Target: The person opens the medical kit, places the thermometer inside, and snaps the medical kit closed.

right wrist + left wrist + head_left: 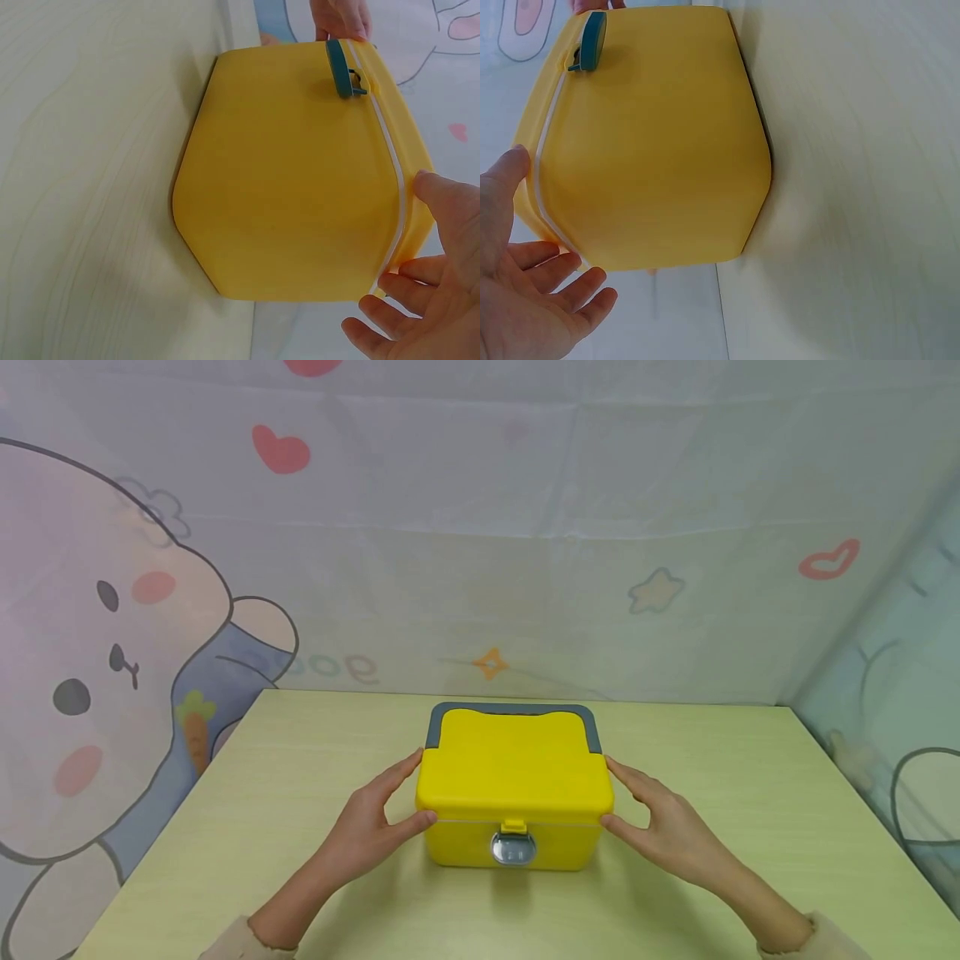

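A yellow storage box [514, 777] with a grey handle [512, 707] lying flat on its top stands on the table. Its lid is down, with a pale seam running below it. On the front hangs a round grey latch [513, 849], which juts out from the wall in both wrist views. My left hand [365, 827] holds the lid's left end, thumb at the front corner and fingertips further back. At the right end my right hand [671, 835] holds the lid the same way. The lower fingers [592, 289] of the left hand hang off the box.
The box rests on a pale wooden table [315, 752]. Behind it hangs a light cloth backdrop [480, 527] printed with hearts, a star and a cartoon animal. Another cloth [900, 693] borders the table on the right.
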{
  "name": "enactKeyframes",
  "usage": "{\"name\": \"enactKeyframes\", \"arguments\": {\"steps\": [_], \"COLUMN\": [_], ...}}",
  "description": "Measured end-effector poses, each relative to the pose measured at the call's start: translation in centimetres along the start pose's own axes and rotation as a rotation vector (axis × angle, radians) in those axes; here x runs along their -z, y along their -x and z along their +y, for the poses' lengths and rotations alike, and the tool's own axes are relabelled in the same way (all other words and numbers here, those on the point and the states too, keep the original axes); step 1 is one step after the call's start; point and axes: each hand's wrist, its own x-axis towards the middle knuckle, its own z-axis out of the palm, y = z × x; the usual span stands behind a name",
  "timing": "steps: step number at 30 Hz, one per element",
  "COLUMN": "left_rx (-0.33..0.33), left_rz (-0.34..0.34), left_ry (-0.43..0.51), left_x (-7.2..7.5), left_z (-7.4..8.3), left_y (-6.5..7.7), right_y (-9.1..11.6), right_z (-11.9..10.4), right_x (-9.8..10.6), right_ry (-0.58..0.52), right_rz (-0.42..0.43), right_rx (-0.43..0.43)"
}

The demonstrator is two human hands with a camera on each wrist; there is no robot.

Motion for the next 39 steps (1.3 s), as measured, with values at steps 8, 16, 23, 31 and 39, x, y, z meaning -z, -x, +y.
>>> {"name": "enactKeyframes", "arguments": {"steps": [8, 16, 23, 31, 39], "left_rx": [-0.015, -0.046, -0.066, -0.159, -0.257], "left_rz": [0.005, 0.046, 0.061, 0.063, 0.066], "left_ry": [-0.024, -0.05, -0.053, -0.046, -0.04], "left_x": [0.4, 1.1, 1.7, 1.8, 1.5], "left_z": [0.4, 1.2, 2.3, 4.0, 5.9], "left_y": [0.1, 0.3, 0.9, 1.8, 3.0], "right_y": [-0.1, -0.4, -0.7, -0.8, -0.5], "right_z": [0.1, 0.1, -0.1, -0.3, -0.3], "right_x": [0.3, 0.3, 0.1, 0.1, -0.2], "right_ry": [-0.007, -0.033, -0.073, -0.103, -0.152], "right_rz": [0.01, 0.034, 0.034, 0.015, 0.005], "right_rx": [0.029, 0.115, 0.153, 0.143, 0.088]}}
